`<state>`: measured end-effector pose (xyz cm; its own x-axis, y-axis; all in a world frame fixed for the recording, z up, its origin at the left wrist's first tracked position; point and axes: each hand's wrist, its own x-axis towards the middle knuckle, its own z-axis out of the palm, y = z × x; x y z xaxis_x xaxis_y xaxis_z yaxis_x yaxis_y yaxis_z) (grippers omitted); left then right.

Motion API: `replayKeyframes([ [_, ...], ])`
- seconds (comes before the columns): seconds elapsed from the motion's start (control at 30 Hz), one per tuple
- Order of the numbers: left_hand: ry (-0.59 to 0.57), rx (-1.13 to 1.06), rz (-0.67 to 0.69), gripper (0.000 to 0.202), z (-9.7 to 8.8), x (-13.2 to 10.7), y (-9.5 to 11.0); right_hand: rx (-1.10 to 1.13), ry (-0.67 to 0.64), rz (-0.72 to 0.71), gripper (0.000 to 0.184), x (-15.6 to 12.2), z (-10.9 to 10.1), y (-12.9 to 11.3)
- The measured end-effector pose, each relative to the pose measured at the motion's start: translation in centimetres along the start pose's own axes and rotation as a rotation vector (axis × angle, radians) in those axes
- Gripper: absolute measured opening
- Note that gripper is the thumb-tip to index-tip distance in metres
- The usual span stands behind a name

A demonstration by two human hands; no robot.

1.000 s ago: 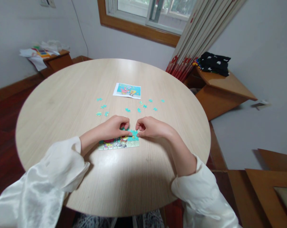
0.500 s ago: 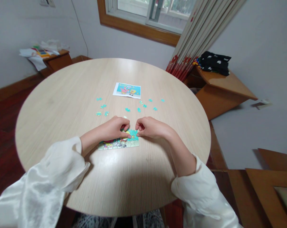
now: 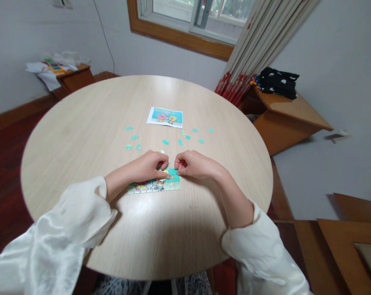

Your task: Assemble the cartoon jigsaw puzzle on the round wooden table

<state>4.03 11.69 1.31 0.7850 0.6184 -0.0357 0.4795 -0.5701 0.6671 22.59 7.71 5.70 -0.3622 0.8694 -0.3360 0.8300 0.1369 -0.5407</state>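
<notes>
Left hand (image 3: pixel 147 166): grip curled closed, thumb pressing part-built teal cardboard jigsaw (image 3: pixel 170 184). Right hand (image 3: pixel 195 164): grip pinched closed, touching its top corner.

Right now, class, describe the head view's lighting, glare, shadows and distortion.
Head view: soft daylight from the window; pale sheen on the near table; faint shadows beneath left hand and right hand; wide-angle lens slants the curtain.

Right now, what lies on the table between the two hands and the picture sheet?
In the head view, loose teal puzzle pieces lie scattered there on bare table.
</notes>
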Motion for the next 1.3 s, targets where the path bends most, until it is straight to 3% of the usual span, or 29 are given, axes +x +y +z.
replayKeyframes([
  [0.6,0.066,0.033,-0.021,0.025,0.4,0.1,0.4,0.011,0.011,0.027,0.013,0.2,0.1,0.2],
  [1.1,0.043,0.026,-0.044,0.019,0.3,0.2,0.8,0.374,-0.068,-0.038,0.012,0.5,0.3,1.2],
  [1.3,0.034,-0.088,-0.060,0.027,0.3,0.2,0.6,0.465,-0.077,-0.024,0.009,0.5,-0.2,1.7],
])
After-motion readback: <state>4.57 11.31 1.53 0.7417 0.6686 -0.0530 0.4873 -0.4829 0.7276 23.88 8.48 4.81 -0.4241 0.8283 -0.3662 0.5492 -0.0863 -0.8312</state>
